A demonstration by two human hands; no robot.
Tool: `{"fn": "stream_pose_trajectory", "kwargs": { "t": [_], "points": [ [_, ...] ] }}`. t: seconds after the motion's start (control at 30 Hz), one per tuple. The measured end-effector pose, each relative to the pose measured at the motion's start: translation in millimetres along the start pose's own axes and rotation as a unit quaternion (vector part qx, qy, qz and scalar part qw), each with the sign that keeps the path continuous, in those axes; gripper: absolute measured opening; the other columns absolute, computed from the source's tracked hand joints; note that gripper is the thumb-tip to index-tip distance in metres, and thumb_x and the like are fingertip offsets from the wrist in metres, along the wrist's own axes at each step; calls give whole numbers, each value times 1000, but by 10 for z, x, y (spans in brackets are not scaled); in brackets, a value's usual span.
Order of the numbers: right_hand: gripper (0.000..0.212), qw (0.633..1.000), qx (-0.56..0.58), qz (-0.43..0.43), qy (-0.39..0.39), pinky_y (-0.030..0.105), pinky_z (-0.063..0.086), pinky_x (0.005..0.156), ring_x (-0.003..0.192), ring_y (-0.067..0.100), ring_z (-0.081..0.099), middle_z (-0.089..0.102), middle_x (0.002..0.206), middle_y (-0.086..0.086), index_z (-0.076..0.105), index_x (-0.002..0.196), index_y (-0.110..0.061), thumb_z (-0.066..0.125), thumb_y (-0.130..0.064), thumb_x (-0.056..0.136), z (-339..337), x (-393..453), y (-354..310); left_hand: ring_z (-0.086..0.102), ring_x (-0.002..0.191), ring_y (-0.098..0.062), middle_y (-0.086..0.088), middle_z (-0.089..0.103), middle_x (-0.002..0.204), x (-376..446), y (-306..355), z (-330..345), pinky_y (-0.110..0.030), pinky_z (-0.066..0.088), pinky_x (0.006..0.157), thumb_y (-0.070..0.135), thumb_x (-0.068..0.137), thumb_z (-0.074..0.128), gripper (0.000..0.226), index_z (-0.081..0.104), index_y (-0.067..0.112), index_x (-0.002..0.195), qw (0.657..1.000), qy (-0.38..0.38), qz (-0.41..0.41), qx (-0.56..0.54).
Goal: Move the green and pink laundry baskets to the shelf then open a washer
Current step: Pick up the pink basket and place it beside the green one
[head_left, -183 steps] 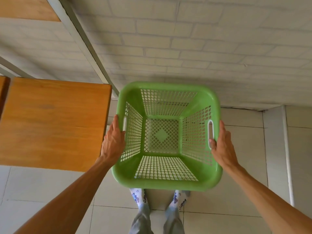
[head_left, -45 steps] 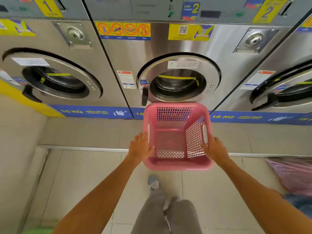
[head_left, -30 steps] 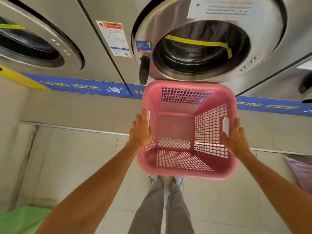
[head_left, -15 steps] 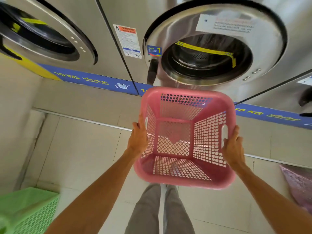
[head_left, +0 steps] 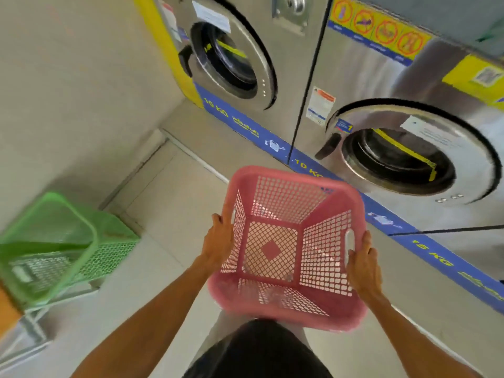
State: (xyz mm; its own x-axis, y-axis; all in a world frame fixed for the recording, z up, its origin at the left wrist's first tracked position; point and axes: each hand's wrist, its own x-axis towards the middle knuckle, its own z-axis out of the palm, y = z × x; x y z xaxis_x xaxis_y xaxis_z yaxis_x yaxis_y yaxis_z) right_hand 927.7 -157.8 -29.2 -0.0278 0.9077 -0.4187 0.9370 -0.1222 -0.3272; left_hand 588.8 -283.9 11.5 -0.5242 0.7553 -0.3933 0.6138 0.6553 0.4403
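Note:
I hold an empty pink laundry basket (head_left: 289, 208) in front of my body, above the tiled floor. My left hand (head_left: 219, 242) grips its left side and my right hand (head_left: 362, 266) grips its right side by the handle slot. The green laundry basket (head_left: 62, 241) rests at the far left on a white metal shelf frame (head_left: 35, 317). Two steel front-load washers stand ahead: one at the upper middle (head_left: 231, 58) and a nearer one at the right (head_left: 403, 156), both with round doors closed.
A beige wall (head_left: 68, 77) fills the upper left, meeting the washers in a corner. A raised tiled step (head_left: 231, 140) runs below the machines. A wooden shelf board edge (head_left: 6, 306) shows at the left border. My legs are below the basket.
My view has swung left with the pink basket still in both hands. The washers have slid to the right, and the green basket on its shelf has come further into view at the left.

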Motion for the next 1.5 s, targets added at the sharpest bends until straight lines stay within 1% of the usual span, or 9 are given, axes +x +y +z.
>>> {"fn": "stream_pose_trajectory", "kwargs": {
  "t": [0.13,0.27,0.37,0.47,0.67,0.87,1.1,1.27,1.5],
  "points": [
    [66,994,-25,-106,-26,46,48,67,93,49,64,51,128,27,10,161,-20,44,-25,105,-118,-107,-649,65,67,-17,-3,40,108,-390,-369,-478,-28,60,52,46,103,48,67,5,44,154,995,65,-48,-56],
    [67,972,-26,-227,-54,54,53,83,108,49,60,49,136,29,11,163,-14,45,-24,106,-89,-132,-1475,65,66,-24,-10,44,107,-672,-897,-857,-42,63,57,31,106,44,61,8,39,155,983,122,-108,-84],
    [66,956,-22,-284,-67,46,51,78,105,41,59,49,136,27,9,163,-19,41,-29,107,44,-133,-2193,61,63,-27,-12,45,103,-768,-1313,-1136,-45,61,57,17,105,42,68,4,33,160,970,170,-150,-89],
    [67,935,-34,-346,-73,49,48,96,129,40,49,40,153,24,9,163,-15,42,-26,106,244,-181,-2915,58,63,-25,-11,44,100,-817,-1741,-1462,-46,59,58,14,106,39,73,-3,35,161,958,210,-163,-104],
    [68,906,-55,-413,-67,50,45,100,129,46,48,41,148,32,14,162,-5,47,-10,102,659,-421,-4185,54,60,-26,-15,45,100,-780,-2600,-2113,-43,56,53,11,105,37,70,0,31,161,938,264,-192,-119],
    [66,897,-67,-430,-73,43,46,73,102,47,58,49,128,32,13,162,-10,45,-16,104,994,-605,-5046,54,61,-23,-13,46,96,-615,-3256,-2489,-38,57,48,18,106,43,70,2,34,161,925,293,-201,-136],
    [65,879,-93,-459,-88,37,44,63,82,34,56,53,124,27,12,161,-17,43,-21,105,1342,-403,-5928,49,59,-15,-13,46,97,-201,-3672,-2784,-22,44,46,15,106,41,68,5,30,162,911,305,-229,-154],
    [62,859,-106,-487,-119,48,58,68,85,33,63,55,120,23,17,160,-11,44,-20,104,1599,-98,-6573,50,61,-18,-12,46,96,237,-3849,-2942,-27,46,47,15,103,44,72,6,34,161,894,310,-270,-175],
    [67,855,-128,-475,-164,38,55,51,70,26,64,59,109,18,19,156,-20,52,-19,98,2004,284,-7296,49,69,-23,-11,46,85,828,-4299,-3046,-26,38,51,3,92,45,83,9,32,161,892,293,-291,-182]
  ]
}}
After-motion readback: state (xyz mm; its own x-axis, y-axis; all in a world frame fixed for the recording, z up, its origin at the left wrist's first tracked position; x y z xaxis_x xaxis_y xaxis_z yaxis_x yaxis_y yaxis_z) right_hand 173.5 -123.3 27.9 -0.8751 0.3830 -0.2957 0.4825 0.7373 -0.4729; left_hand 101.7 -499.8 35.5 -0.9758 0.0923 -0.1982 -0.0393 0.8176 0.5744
